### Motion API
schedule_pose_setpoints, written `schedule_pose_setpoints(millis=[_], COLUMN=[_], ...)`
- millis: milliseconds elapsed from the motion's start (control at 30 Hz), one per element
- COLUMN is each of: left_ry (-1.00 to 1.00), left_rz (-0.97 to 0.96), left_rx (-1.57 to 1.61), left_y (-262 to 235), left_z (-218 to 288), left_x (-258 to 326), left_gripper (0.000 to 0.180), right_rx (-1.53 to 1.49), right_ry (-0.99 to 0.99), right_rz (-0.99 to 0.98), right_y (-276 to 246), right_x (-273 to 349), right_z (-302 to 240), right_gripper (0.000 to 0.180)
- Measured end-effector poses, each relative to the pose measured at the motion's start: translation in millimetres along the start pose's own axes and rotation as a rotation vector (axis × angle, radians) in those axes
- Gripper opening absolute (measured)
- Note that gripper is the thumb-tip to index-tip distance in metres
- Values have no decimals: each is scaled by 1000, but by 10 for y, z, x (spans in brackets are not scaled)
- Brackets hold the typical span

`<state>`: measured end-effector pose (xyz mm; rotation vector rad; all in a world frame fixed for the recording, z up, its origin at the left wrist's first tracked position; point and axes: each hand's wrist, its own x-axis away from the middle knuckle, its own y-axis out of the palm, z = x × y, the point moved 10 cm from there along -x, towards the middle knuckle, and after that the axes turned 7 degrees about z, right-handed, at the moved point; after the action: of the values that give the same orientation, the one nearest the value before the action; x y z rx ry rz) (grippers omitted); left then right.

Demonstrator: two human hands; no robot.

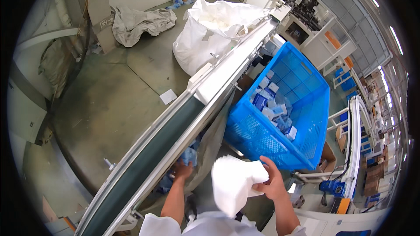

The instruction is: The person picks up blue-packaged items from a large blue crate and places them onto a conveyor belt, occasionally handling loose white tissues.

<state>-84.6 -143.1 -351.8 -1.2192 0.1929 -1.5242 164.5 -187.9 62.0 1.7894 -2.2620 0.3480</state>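
In my right hand (272,182) is a stack of soft white folded tissues (231,182), pinched at its right end between thumb and fingers. The stack sags and bends to the left, in front of my body. My left hand (183,170) reaches down beside the conveyor's right edge, closed at a crumpled blue plastic wrapper (189,155). Its fingertips are partly hidden. More blue film lies around it, in a greyish sack (212,148) hanging along the conveyor. Beyond my right hand stands a large blue plastic crate (267,137), holding several small blue-and-white packs (273,105).
A conveyor with a dark green belt (153,159) runs diagonally from lower left to upper right. Behind it stands a big white bulk bag (192,46). A grey sheet (140,24) and a paper square (168,96) lie on the floor. Machines (302,11) line the far right.
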Motion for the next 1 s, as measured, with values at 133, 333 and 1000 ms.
schedule_pose_setpoints(millis=[133, 333, 1000], left_ry=[170, 495, 397], left_rz=[-154, -142, -273], left_rx=[-57, 754, 1051], left_y=[-496, -1374, -2352], left_z=[336, 883, 1343], left_x=[879, 1680, 2054], left_gripper=[81, 42, 91], right_rx=[-52, -9, -138], right_ry=[-67, -356, -53], right_rz=[-39, -309, -369], right_y=[105, 427, 855], right_x=[110, 435, -598], right_z=[-247, -495, 417], right_gripper=[101, 92, 100])
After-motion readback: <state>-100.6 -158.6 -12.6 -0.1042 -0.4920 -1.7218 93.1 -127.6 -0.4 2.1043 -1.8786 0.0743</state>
